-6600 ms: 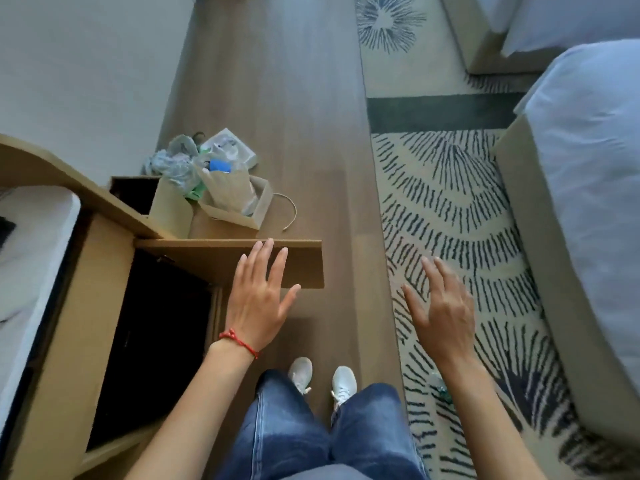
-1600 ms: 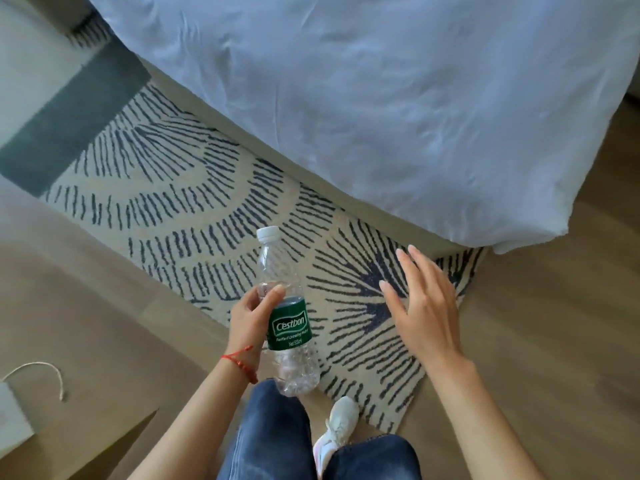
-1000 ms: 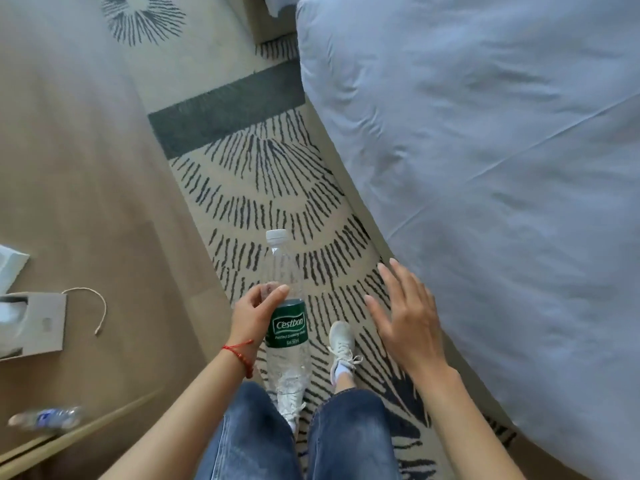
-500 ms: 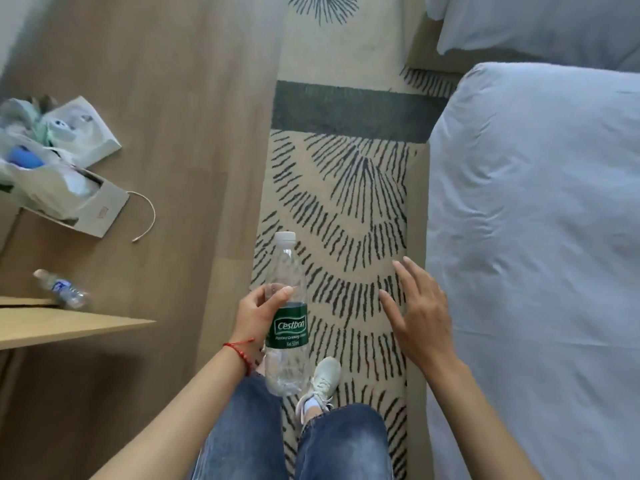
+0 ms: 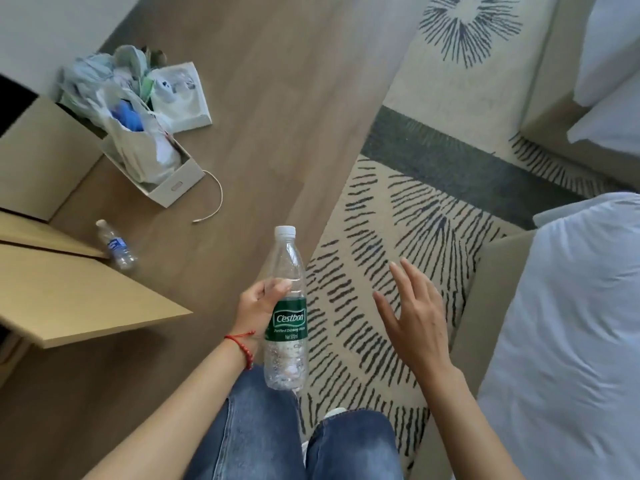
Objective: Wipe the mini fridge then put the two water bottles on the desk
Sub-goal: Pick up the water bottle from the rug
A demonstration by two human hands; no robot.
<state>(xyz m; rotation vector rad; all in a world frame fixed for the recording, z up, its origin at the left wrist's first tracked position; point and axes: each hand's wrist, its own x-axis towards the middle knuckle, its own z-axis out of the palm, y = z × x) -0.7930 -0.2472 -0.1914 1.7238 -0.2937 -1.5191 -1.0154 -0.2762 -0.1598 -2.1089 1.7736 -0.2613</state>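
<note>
My left hand (image 5: 258,303) grips a clear water bottle with a green label and white cap (image 5: 286,327), held upright in front of my legs. My right hand (image 5: 414,313) hovers open beside it, fingers spread, holding nothing. A second, smaller water bottle with a blue label (image 5: 116,248) lies on the wooden floor at the left, next to the edge of the open wooden cabinet door (image 5: 86,299). The mini fridge itself is not visible; only a dark corner shows at the far left.
A paper bag stuffed with plastic bags and rubbish (image 5: 149,147) sits on the floor at upper left, by a cardboard-coloured panel (image 5: 38,161). A patterned rug (image 5: 398,237) runs down the middle. A bed with white bedding (image 5: 571,341) fills the right side.
My view has swung left, from the bed back toward the cabinet, so the door, bag and floor bottle come further in. My left hand still holds the green-label bottle.
</note>
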